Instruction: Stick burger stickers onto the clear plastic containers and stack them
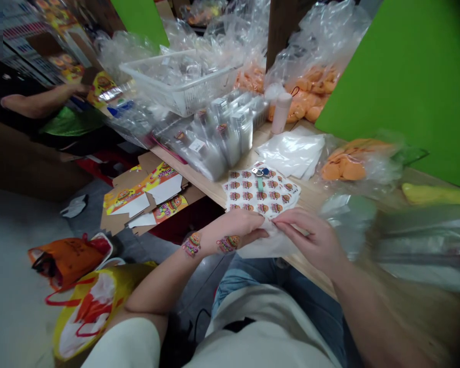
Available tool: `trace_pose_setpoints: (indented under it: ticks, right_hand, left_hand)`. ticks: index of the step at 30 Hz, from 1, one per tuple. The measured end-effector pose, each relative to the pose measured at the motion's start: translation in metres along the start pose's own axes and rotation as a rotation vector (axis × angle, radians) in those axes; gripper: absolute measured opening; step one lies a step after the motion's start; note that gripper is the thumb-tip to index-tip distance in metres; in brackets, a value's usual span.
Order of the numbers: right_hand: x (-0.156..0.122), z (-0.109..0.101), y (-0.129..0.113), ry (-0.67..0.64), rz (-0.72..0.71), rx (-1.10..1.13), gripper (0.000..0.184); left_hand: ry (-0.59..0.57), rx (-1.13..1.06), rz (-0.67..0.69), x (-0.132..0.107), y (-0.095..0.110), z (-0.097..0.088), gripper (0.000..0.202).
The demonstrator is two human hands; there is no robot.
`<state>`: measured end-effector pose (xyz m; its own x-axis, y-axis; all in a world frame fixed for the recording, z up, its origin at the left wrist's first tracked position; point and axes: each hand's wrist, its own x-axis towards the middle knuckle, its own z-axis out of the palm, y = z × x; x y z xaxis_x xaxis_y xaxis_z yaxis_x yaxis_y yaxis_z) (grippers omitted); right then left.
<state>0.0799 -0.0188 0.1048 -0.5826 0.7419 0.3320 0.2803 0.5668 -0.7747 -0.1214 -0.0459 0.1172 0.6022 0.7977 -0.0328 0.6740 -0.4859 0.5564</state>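
"Pale shirt cloth is seen nearest, at the bottom centre. What is handled beyond it?"

"A sticker sheet, laid just below the middle of the frame. Its near part is grasped by the left hand, with fingers curled and thumb beneath; it is also pinched between thumb and forefinger of the right hand. Whether one sticker is lifted there is too small to be told."

"How is this step best done?"

"Lightly, in all likelihood: the paper should be kept taut by one hand, and any edge raised slowly by the other, so that nothing is torn. Two stickers are worn on the left wrist and forearm."

"And around the sheet?"

"Keys are rested on its far end. On the wooden table, white bags are spread behind it, a bag of orange pieces is set to the right, and clear packs are massed at upper centre, before a white basket."

"The room?"

"It is bounded at upper right by a green panel. Flattened cartons are stacked left of centre; a yellow bag is stood on the floor at lower left. At upper left, a co-worker's arm is seen."
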Motion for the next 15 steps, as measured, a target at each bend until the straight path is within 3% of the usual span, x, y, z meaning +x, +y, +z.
trace_pose_setpoints:
  ticks: [6,15]
  right_hand:
    - [-0.004,0.003,-0.006,0.083,-0.057,-0.189,0.019]
    - [-0.007,0.01,-0.003,0.063,-0.053,-0.273,0.018]
  left_hand:
    - [0.011,-0.202,-0.07,0.0,0.0,0.008,0.024]
    - [0.022,-0.215,-0.132,0.003,0.004,0.013,0.028]
